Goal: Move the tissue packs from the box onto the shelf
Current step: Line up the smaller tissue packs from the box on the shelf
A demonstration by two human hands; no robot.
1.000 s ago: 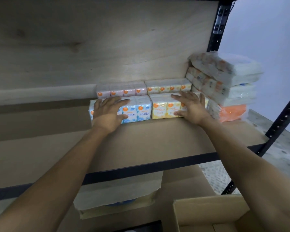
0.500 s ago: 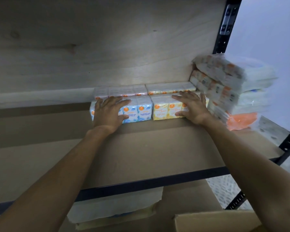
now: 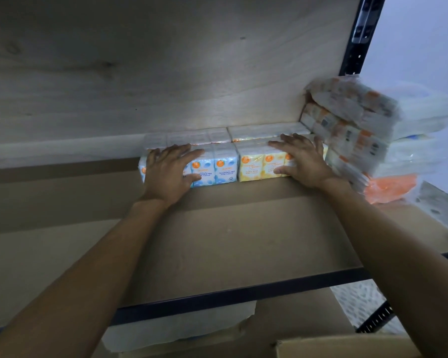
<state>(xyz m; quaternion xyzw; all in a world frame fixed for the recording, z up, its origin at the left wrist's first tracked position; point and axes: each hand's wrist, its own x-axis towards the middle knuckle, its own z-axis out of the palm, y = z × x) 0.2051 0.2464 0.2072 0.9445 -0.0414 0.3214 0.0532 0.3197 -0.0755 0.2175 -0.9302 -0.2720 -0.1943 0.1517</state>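
Here, both hands lie flat on tissue packs at the back of the shelf. The left hand covers the blue pack, fingers spread over its top and thumb on its front face. The right hand presses the yellow pack the same way. Neither grip is closed around anything: the fingers lie apart, palms down.

The two packs touch end to end, their long axes running left to right along the back wall, printed fronts facing the person. A second row sits just behind them, against the wall. To the right, a slanted stack of wrapped packs leans beside the black post, just beside the right wrist.

In front of the packs the shelf board is bare out to its dark front edge, and the stretch left of the blue pack is open too. The board overhead is pale wood, dimly lit. The cardboard box shows at the bottom edge, below the shelf.
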